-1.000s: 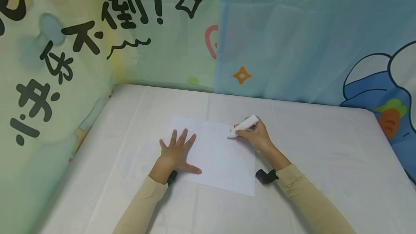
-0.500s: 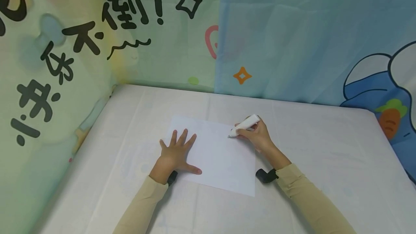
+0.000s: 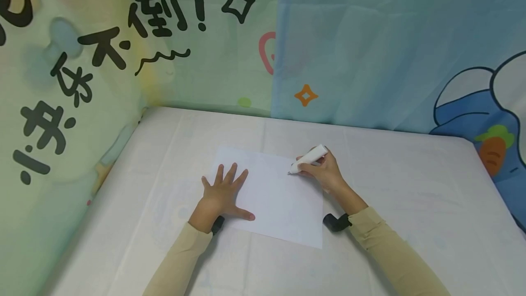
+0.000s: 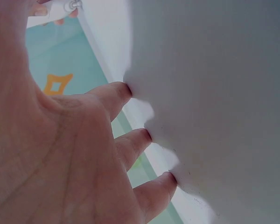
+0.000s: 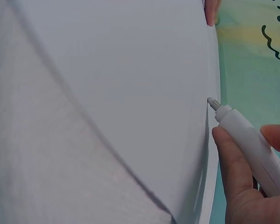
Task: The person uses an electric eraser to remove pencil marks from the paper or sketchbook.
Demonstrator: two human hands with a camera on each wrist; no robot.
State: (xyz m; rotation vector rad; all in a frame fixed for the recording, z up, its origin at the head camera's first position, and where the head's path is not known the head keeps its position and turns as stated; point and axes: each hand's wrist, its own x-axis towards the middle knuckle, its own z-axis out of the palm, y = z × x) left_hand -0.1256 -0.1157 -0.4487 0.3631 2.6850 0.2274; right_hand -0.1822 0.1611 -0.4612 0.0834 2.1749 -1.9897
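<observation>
A white sheet of paper [image 3: 279, 209] lies on the table, bare of visible marks. Spread across its left part is my left hand [image 3: 222, 197], fingers apart; in the left wrist view its fingertips [image 4: 123, 88] press on the paper. Near the sheet's upper right edge my right hand [image 3: 326, 172] pinches a thick white correction pen [image 3: 310, 158] between thumb and fingers. The pen slants, its metal tip [image 5: 213, 102] pointing down-left at the paper and seeming to touch it in the right wrist view. Part of the pen's barrel is hidden behind the fingers.
White cloth covers the table [image 3: 390, 186]. A printed green curtain [image 3: 205, 81] with black writing stands behind and to the left. A blue curtain [image 3: 370, 58] hangs behind on the right. Black wrist mounts [image 3: 336, 223] stick out beside the cuffs.
The pen's tip has shifted very slightly up and to the right over the paper. My left hand and the sheet stay in place.
</observation>
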